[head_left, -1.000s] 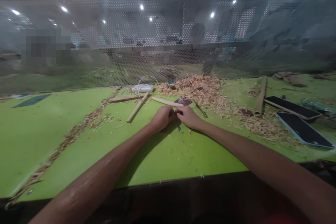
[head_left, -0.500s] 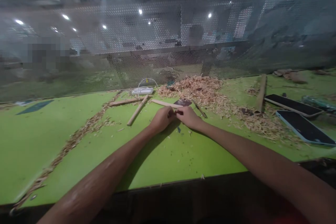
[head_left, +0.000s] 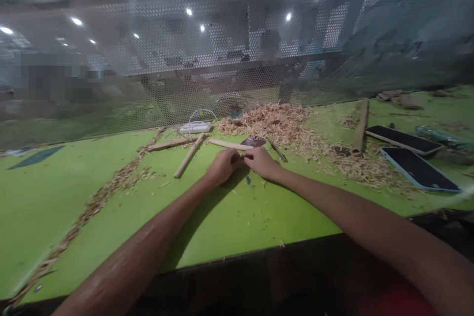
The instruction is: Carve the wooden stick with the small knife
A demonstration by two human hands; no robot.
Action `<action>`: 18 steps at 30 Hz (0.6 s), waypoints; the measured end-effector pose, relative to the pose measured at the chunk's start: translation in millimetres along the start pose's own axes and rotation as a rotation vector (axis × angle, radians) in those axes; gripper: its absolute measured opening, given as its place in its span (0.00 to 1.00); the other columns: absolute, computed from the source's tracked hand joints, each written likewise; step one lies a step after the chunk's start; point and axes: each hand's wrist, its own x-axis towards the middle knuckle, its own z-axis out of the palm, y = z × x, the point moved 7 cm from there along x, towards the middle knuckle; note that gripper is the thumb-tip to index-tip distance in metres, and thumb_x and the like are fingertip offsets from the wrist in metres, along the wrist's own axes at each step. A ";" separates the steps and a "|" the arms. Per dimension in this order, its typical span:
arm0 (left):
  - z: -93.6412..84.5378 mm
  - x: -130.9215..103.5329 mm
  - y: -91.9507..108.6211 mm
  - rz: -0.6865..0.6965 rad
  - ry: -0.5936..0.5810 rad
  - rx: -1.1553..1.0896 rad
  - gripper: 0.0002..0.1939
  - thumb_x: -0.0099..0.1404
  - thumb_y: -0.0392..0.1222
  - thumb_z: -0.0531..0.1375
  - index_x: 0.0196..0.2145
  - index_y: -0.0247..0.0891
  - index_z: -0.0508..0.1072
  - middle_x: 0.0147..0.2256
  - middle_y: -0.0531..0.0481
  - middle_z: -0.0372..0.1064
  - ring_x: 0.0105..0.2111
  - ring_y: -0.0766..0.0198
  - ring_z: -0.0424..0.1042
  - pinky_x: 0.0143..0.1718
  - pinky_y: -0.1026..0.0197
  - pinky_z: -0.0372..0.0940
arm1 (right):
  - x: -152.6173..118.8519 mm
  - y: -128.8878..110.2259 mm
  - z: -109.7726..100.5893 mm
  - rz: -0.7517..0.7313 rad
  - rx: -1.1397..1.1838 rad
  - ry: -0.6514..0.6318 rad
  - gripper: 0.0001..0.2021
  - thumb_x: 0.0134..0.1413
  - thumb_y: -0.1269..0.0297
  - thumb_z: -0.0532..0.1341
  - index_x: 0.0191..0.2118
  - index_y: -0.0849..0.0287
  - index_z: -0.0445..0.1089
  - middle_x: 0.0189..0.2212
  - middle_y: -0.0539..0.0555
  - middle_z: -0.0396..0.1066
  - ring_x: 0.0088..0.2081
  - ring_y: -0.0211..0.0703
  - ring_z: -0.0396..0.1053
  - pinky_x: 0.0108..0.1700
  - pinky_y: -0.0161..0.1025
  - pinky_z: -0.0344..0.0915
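My left hand (head_left: 223,164) and my right hand (head_left: 261,162) meet over the green tabletop (head_left: 222,227), their fingertips pinched close together. Something tiny and dark seems to sit between them, too small to name. Just beyond the fingers lie a pale wooden stick (head_left: 226,144) and a dark flat scrap (head_left: 254,142). Left of my left hand rests another wooden stick (head_left: 189,156), slanting across the table. A small dark chip (head_left: 248,180) lies below the hands.
Behind the hands, wood shavings (head_left: 281,121) are heaped against a mesh screen (head_left: 222,74). A white power strip (head_left: 195,127) stands at the back. On the right lie a black phone (head_left: 403,139), a blue-edged phone (head_left: 420,169) and a wooden piece (head_left: 361,126). Shavings (head_left: 98,202) line a seam at left.
The whole view has shifted slightly, so the table and its things appear a little further left. Both hands stay together, fingertips pinched, with only a slight change in finger position.
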 end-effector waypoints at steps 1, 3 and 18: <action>0.1 -0.3 -0.3 -0.009 -0.009 -0.008 0.04 0.62 0.31 0.62 0.29 0.35 0.73 0.25 0.53 0.71 0.26 0.65 0.63 0.31 0.64 0.55 | -0.4 -0.3 0.5 0.000 0.009 -0.006 0.12 0.58 0.78 0.60 0.30 0.62 0.81 0.25 0.52 0.74 0.28 0.38 0.65 0.36 0.36 0.60; 0.1 -1.3 -0.4 -0.019 -0.017 -0.012 0.04 0.62 0.32 0.61 0.28 0.35 0.73 0.25 0.52 0.71 0.26 0.65 0.63 0.30 0.64 0.55 | -1.5 -0.3 1.7 0.012 0.026 -0.018 0.12 0.58 0.77 0.60 0.30 0.62 0.81 0.25 0.52 0.74 0.28 0.37 0.65 0.36 0.35 0.59; 0.6 -6.7 9.3 0.068 0.046 0.163 0.05 0.60 0.30 0.60 0.29 0.37 0.71 0.29 0.48 0.73 0.30 0.61 0.66 0.33 0.62 0.58 | -1.3 4.3 5.7 0.101 0.057 0.011 0.14 0.61 0.78 0.59 0.29 0.64 0.81 0.22 0.53 0.71 0.26 0.37 0.62 0.35 0.35 0.59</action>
